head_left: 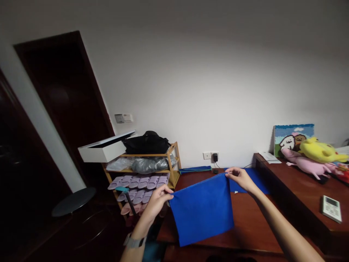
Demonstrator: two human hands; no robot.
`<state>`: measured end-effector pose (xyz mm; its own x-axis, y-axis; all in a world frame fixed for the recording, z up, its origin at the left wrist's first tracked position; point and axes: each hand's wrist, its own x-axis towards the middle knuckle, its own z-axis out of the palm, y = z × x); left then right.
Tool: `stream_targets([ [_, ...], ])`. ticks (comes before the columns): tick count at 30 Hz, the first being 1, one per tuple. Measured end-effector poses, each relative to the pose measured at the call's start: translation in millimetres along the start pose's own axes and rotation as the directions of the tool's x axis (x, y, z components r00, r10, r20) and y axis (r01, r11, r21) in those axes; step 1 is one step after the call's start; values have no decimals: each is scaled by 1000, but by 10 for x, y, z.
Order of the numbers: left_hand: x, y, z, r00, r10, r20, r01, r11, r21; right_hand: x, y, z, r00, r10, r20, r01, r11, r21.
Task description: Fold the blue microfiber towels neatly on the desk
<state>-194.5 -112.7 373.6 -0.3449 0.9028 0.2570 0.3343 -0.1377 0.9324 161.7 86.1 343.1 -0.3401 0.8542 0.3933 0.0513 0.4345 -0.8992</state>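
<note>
The left hand (159, 201) pinched the blue fabric (203, 211) at ten o'clock; the right hand (240, 178) pinched its one o'clock corner. The desk (253, 216) showed at three o'clock.

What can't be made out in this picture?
All in the head view:
Far side of the blue fabric piece: hidden by its near side.
Part of the blue sheet behind: covered by the right hand.
Markings on the white keypad device: too small.
Leftmost dark door: cut off by the left edge.
</note>
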Motion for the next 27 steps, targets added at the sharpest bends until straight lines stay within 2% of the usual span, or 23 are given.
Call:
stream_targets([
  [3,97,173,120,997,51,-53,-50,998,24,-101,-79,-116,999,6,-34,-5,1000,18],
  [6,169,198,231,994,81,-77,-78,996,37,-234,-162,-231,998,29,-55,-27,999,37],
  [9,196,166,302,998,51,-37,-52,998,-21,-381,-228,-345,997,33,-63,-30,998,52],
  [14,173,161,355,995,6,97,7,990,-140,-562,-249,-478,995,50,-87,-47,998,33],
  [19,133,182,446,987,70,144,-59,995,-79,-693,-216,-528,989,77,-125,-71,996,51],
  [24,103,158,534,977,164,137,-166,986,4,-873,-254,-606,985,16,-172,-21,999,-30],
  [27,117,129,571,979,153,138,-155,988,6,-926,-242,-636,983,10,-184,-20,999,-51],
])
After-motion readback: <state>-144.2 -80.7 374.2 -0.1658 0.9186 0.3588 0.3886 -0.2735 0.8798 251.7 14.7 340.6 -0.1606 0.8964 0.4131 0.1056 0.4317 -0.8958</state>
